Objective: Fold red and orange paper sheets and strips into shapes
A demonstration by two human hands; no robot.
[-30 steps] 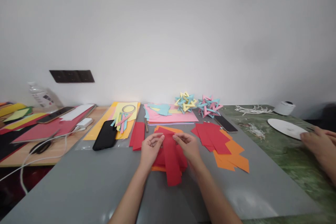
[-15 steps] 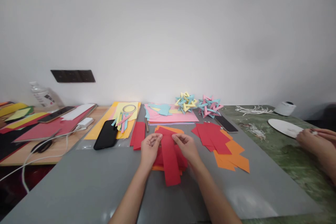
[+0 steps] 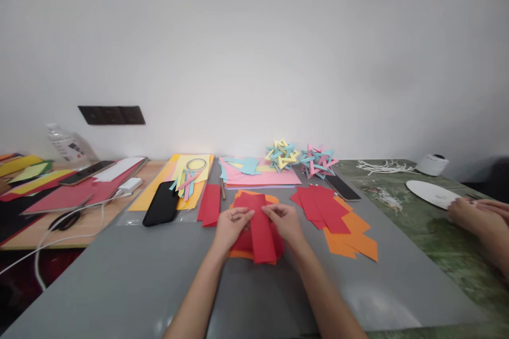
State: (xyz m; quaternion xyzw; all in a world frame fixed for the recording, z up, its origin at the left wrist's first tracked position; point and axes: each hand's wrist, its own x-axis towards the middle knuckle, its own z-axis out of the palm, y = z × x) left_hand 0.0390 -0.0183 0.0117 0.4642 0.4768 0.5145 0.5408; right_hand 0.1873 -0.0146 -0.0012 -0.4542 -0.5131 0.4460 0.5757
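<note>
My left hand (image 3: 230,225) and my right hand (image 3: 283,221) pinch the far end of a long red paper strip (image 3: 261,233), one on each side. The strip lies over a small stack of red and orange paper (image 3: 274,246) on the grey mat (image 3: 119,275). Its near end reaches the stack's front edge. More red and orange paper pieces (image 3: 334,217) lie fanned out just to the right of my right hand.
A black phone (image 3: 160,203), a red strip (image 3: 210,204), yellow sheets with tape ring (image 3: 193,165), pink sheets (image 3: 258,176) and two woven paper stars (image 3: 302,158) lie behind. Scissors (image 3: 66,218) and cable at left. Another person's hands (image 3: 483,218) touch a white disc (image 3: 431,192) at right.
The red strip has slid away from me; its near end no longer hangs past the stack. My hands shifted slightly forward. The other person's hands moved a little along the white disc.
</note>
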